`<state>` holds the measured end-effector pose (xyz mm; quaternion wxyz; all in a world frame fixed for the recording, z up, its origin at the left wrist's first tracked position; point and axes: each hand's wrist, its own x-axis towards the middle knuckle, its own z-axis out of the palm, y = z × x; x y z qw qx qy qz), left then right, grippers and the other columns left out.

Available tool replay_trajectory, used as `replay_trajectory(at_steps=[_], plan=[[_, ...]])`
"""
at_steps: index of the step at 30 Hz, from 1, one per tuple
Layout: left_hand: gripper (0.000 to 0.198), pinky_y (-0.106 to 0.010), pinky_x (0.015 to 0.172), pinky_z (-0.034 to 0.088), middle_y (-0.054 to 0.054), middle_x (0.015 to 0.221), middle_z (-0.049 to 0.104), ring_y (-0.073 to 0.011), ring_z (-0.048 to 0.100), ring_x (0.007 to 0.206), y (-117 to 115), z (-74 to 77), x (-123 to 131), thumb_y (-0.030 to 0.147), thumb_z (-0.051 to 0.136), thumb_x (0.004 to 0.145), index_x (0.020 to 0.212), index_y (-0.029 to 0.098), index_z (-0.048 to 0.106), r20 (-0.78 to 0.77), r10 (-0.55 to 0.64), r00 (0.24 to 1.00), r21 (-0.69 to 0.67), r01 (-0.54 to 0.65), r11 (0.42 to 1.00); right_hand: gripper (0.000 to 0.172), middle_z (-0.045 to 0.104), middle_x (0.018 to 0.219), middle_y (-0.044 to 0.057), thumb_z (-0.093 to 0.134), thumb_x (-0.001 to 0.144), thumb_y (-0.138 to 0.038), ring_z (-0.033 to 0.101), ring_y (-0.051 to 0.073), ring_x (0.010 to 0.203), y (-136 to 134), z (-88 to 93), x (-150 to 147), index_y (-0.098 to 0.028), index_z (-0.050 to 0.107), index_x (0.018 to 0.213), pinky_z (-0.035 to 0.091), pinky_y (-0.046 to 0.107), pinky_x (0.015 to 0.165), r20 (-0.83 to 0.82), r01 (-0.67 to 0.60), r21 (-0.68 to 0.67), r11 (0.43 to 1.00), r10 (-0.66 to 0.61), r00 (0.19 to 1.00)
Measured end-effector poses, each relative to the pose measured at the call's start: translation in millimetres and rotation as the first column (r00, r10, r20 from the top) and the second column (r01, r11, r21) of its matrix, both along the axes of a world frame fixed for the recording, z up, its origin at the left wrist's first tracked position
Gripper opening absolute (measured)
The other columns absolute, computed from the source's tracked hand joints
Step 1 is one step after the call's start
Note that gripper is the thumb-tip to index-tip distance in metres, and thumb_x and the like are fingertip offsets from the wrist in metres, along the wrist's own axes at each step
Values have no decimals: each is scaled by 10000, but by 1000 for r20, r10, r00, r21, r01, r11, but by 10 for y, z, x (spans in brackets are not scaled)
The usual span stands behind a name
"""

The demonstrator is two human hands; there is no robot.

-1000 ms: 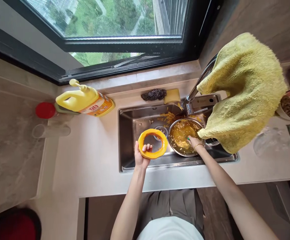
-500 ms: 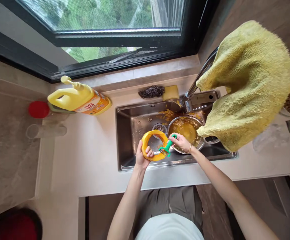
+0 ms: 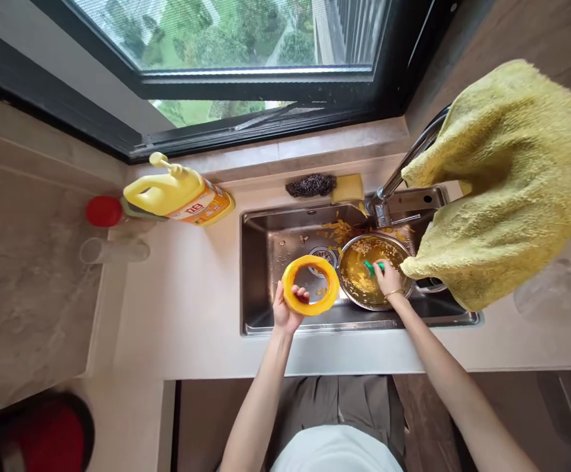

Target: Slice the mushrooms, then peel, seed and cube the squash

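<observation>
My left hand [image 3: 289, 309] grips an orange pumpkin ring [image 3: 332, 293] at its lower left, with fingers curled through the hollow middle. The ring is tilted up over the front part of the sink. To the right, my right hand [image 3: 389, 278] is closed on the green handle of a peeler [image 3: 370, 267], over a round metal bowl [image 3: 349, 296]. Cloudy yellowish water with pale bits fills the bowl. The peeler's blade end is hard to make out against the water. Orange peelings [image 3: 338, 231] lie in the sink behind the bowl.
The steel sink [image 3: 255, 262] has a faucet [image 3: 383, 211] at its back right, draped with a yellow towel [image 3: 511, 190]. A steel wool scrubber [image 3: 311, 185] and a yellow sponge [image 3: 347, 188] sit behind it. At left stands a yellow detergent jug [image 3: 181, 196]. An open window [image 3: 265, 85] is at the back.
My right hand has moved the peeler from the pumpkin ring rightward to the bowl. The left hand still holds the ring. The whole view has shifted slightly.
</observation>
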<state>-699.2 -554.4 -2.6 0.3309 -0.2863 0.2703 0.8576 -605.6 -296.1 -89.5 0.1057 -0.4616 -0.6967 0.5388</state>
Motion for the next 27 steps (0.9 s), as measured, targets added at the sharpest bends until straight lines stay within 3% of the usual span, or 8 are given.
replay_trajectory(at_steps=[2,5,8,12,16,20,23,27], plan=[[311,-316,761,491,-12,640,608,-135,603,712,69,0,26,442,549,814,683,168,614,-10,-19,1000,3,19,1000,343,663,796,64,604,700,-524,641,208,634,-240,21,1,-215,500,807,533,400,660,-57,102,-223,970,-117,991],[256,-380,851,465,-35,810,675,-205,606,933,175,-2,73,450,586,771,806,209,665,-69,-69,995,-14,68,998,399,670,875,27,659,652,-531,662,188,630,-677,137,-45,-245,467,855,554,366,592,-102,132,-657,742,-261,960],[327,-399,861,458,-70,942,674,-261,577,1030,226,0,118,451,674,673,889,206,668,-141,-177,974,-2,178,984,384,667,825,14,610,702,-560,652,174,615,-991,323,-132,-241,493,881,535,317,534,-166,32,-795,606,-268,949],[491,-416,858,460,-88,862,666,-307,579,1018,123,18,108,354,816,481,908,176,653,-227,-368,901,19,382,924,385,648,748,-7,633,703,-537,597,135,556,-944,521,-213,-226,531,905,479,249,475,-283,-51,-716,696,-222,933],[524,-436,829,472,-64,733,636,-279,627,854,18,56,8,479,838,394,754,165,623,-291,-557,778,19,586,810,381,597,622,-31,762,582,-443,506,82,489,-632,587,-262,-179,591,795,420,199,458,-310,-182,-565,805,-2,951],[403,-377,776,495,25,599,579,-130,590,572,164,48,-40,484,746,591,796,172,597,-210,-334,919,-147,309,940,394,616,667,-9,771,558,-435,527,93,547,-485,481,-373,-164,610,796,449,221,530,-330,-283,-454,845,135,934],[263,-287,664,495,54,555,543,-80,534,496,328,-23,5,330,734,611,725,157,572,-150,-195,969,-227,158,961,375,650,767,31,691,648,-474,578,125,610,-446,254,-433,-167,614,849,485,256,579,-299,-283,-344,895,182,937],[252,-221,567,448,52,537,496,-68,503,503,389,-127,75,306,701,619,599,153,503,-146,-120,982,-174,94,980,274,660,943,87,467,845,-379,622,148,736,-290,-66,-327,-166,599,956,497,293,686,150,-350,27,936,342,928]])
